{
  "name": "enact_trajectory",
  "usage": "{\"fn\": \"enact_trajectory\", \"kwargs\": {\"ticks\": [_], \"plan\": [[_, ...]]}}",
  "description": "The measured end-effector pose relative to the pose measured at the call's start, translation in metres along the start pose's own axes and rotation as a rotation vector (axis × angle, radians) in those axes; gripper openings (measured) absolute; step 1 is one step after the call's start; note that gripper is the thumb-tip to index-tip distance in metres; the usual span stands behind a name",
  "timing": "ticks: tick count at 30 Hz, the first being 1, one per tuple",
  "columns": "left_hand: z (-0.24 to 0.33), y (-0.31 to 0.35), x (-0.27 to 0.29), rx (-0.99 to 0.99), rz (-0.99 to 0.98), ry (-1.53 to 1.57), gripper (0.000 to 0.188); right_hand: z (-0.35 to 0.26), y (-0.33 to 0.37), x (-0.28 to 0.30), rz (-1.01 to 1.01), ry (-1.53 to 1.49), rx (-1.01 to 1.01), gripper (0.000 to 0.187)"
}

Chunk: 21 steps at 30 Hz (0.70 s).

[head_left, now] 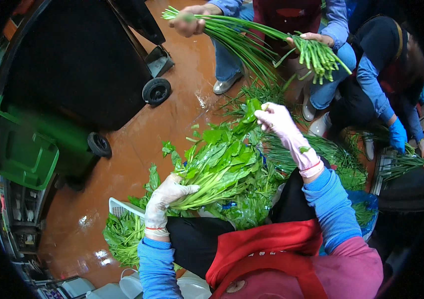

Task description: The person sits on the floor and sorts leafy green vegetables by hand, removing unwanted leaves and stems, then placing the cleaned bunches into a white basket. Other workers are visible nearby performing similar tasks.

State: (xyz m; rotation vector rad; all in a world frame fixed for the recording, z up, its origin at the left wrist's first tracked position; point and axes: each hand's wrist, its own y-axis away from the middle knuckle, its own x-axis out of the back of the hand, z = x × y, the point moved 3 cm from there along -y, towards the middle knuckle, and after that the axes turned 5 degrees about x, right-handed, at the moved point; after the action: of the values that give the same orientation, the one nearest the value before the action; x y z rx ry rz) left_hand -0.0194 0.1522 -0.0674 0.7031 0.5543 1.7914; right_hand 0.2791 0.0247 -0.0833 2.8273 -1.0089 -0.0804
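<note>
My left hand (169, 195), in a pale thin glove, is closed round the stems of a bunch of leafy greens (227, 167). The leaves of the bunch fan out to the right, over more greens (254, 204) heaped between my knees. Above and to the right, my gloved right hand (279, 122) pinches a leafy green stem (251, 112) between thumb and fingers, its leaves hanging to the left. A white plastic basket (124, 207) stands by my left knee, with more greens (122, 236) beside it.
Opposite me a person holds long garlic chives (242, 32) in both hands. At the right another person, with a blue glove (397, 135), bends over more chives (401, 164). A black wheeled bin (82, 65) and a green one (22, 147) stand at the left. White buckets (132, 285) sit behind my left arm.
</note>
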Motion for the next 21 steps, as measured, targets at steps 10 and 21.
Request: {"fn": "enact_trajectory", "kwargs": {"ticks": [10, 21], "plan": [[-0.013, -0.01, 0.001, 0.024, 0.095, -0.065, 0.045, -0.014, 0.031, -0.021, -0.486, 1.115, 0.049, 0.045], [0.0, -0.022, -0.01, 0.035, 0.064, -0.363, 0.049, 0.01, 0.052, -0.101, -0.499, 0.838, 0.903, 0.019]]}}
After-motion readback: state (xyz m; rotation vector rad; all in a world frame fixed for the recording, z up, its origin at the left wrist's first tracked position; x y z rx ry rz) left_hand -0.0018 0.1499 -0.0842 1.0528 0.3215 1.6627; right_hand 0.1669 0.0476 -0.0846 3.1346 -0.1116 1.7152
